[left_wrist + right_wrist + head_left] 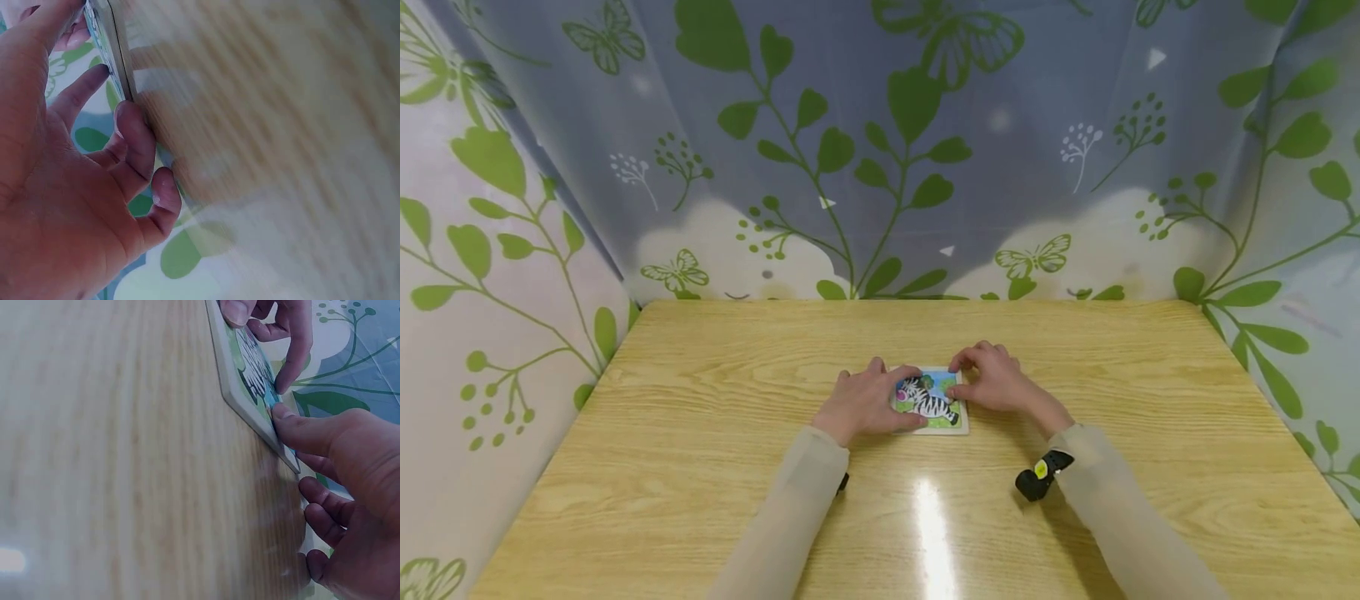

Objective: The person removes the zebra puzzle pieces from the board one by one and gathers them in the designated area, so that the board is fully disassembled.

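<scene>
A small zebra puzzle with a pale frame lies flat on the wooden table. My left hand holds it from the left, thumb on the near side and index finger at the far side. From the right, my right hand grips the far right corner, its thumb on the picture and its index finger at the edge. In the right wrist view the frame's edge shows, with the right thumb over it. The left wrist view shows the puzzle edge-on, the left fingers beside it.
The wooden table reaches back to a curtain printed with leaves and butterflies. More of this cloth hangs at both sides. A black strap with a yellow mark is on the right wrist.
</scene>
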A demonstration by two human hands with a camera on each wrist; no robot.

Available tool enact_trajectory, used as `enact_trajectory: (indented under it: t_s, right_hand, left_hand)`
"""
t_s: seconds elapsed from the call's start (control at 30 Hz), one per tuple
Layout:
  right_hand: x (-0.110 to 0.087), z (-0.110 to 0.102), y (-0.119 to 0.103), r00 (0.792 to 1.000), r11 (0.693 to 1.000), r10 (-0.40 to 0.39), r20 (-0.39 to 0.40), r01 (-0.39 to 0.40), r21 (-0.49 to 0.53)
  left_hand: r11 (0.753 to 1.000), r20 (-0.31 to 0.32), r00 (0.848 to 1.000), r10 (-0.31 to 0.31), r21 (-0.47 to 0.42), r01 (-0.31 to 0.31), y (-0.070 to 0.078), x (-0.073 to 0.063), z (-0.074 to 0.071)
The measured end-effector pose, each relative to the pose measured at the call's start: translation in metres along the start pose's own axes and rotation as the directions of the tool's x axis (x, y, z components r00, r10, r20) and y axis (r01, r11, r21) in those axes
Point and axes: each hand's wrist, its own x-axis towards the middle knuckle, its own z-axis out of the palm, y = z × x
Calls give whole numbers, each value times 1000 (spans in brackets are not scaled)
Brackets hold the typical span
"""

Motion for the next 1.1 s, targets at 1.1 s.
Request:
enact_trajectory:
  t_s: [1.1]
  right_hand:
    - [4, 7, 9, 999, 968, -19, -48, 30, 248]
  left_hand:
    - [995, 32, 998, -62, -78, 65, 0, 2, 0]
